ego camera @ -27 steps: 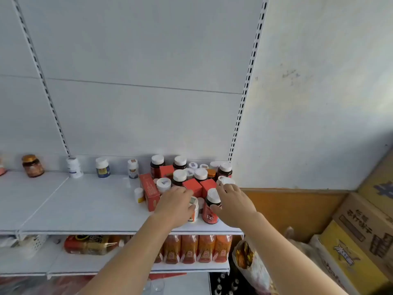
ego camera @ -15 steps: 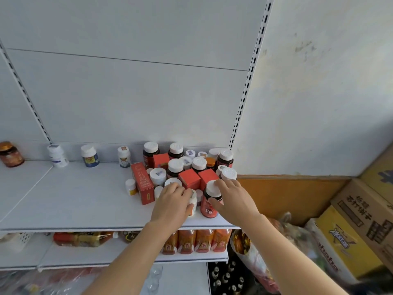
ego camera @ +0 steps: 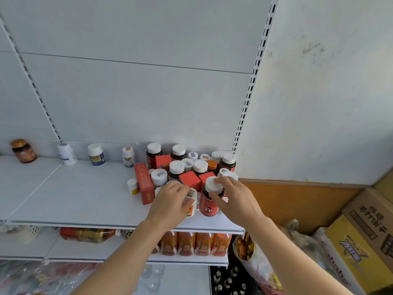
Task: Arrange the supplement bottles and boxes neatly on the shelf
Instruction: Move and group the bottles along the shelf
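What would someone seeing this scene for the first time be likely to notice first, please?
Probably the crowded cluster of white-capped bottles and red boxes at the right end of the white shelf. At its front, the right hand grips the red Fe bottle, and the left hand holds a small white bottle beside it.

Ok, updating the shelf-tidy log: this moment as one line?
left hand: grips small white bottle | right hand: grips Fe bottle | both upright at shelf front
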The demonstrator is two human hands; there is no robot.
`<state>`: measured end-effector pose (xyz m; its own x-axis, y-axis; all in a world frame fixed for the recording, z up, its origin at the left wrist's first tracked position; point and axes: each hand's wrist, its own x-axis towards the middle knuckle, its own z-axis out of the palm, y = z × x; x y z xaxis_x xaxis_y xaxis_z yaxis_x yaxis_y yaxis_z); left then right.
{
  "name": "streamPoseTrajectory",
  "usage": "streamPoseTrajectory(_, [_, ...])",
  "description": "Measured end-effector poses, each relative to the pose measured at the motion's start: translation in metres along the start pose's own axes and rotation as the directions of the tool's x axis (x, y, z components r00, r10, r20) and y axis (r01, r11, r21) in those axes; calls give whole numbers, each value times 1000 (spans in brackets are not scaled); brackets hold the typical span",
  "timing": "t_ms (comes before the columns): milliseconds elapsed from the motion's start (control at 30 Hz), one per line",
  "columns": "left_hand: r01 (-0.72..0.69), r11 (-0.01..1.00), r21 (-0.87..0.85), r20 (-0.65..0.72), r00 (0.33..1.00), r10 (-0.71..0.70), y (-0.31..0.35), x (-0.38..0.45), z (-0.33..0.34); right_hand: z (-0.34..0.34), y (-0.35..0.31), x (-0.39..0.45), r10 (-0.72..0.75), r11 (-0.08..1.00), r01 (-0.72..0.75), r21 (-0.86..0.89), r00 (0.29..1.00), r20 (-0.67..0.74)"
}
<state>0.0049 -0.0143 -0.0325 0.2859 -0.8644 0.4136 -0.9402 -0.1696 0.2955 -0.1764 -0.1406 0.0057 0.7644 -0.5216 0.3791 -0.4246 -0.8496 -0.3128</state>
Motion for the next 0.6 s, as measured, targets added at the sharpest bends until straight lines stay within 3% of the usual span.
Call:
streamPoseTrajectory(200, [165,921,-352,2,984,-175,14,8,-46,-35,-15,13,0,962,21,271,997,-79])
streamPoseTrajectory(367, [226,849,-478,33,970,-239,16,7,-86,-48,-36,28,-25,923,77,378,990,-139])
streamPoseTrajectory(600, [298,751,-589,2,930,-367,-16,-26,-131,-42,-95,43,-55,870,102,482,992,-111])
